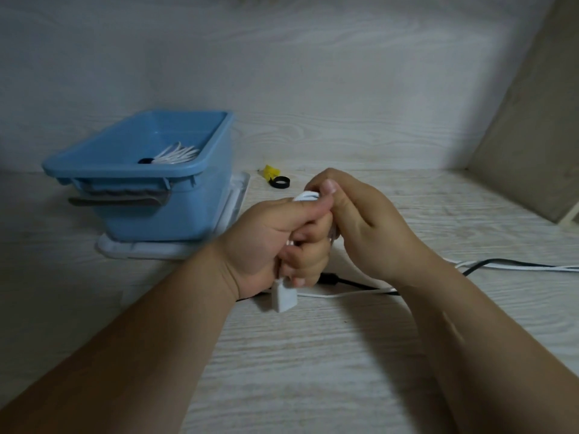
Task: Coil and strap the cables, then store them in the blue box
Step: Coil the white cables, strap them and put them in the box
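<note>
My left hand (275, 236) grips a white cable (308, 195) whose loops show above its thumb, and a white plug (283, 297) hangs below the fist. My right hand (366, 220) pinches the same cable at the top of the loops. The rest of the white cable (344, 294) trails right across the table beside a black cable (360, 284). The blue box (200, 170) stands at the left with a coiled white cable (177, 155) strapped in black inside. A black strap ring (280, 182) and a yellow piece (270, 171) lie behind my hands.
The blue box rests on a white lid (233, 198). A wood-grain wall rises behind the table, and a beige panel (539, 120) leans at the right. Both cables run off the right edge (557, 267).
</note>
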